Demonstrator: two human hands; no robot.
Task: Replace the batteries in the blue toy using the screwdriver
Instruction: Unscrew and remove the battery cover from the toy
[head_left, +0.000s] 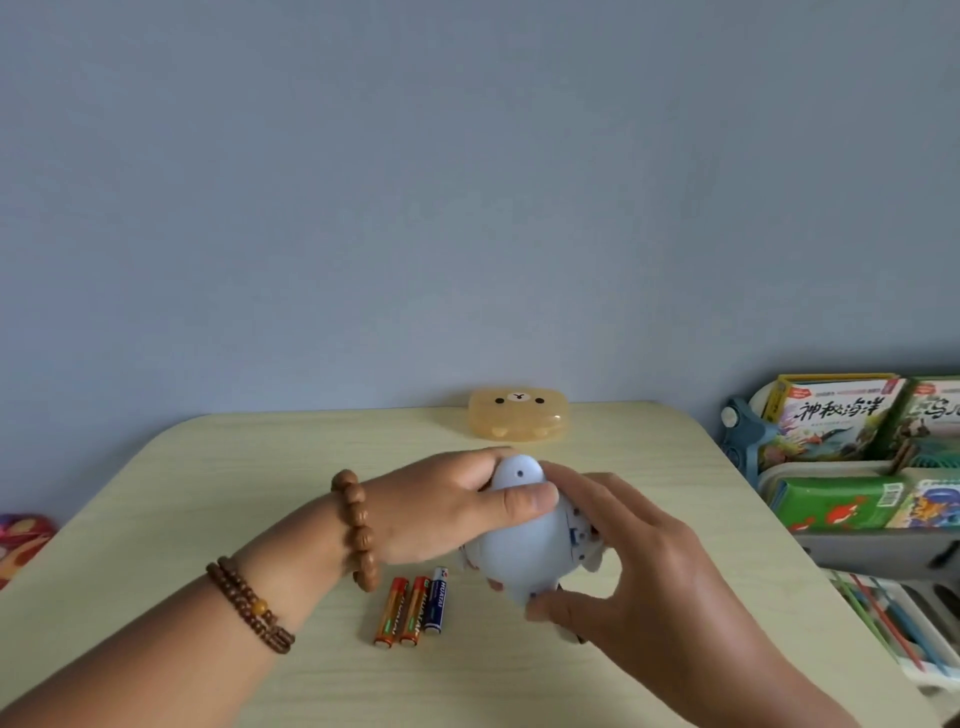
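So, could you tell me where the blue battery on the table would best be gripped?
Probably the near end of the blue battery, approached from the near right, where its side is free. An orange battery lies close along its left, and its far end sits by the left hand gripping the toy.

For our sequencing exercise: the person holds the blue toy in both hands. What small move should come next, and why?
Probably turn the blue toy so its seamed side, now facing right, comes up: the left hand and right hand both grip it, and three batteries lie on the table beside it.
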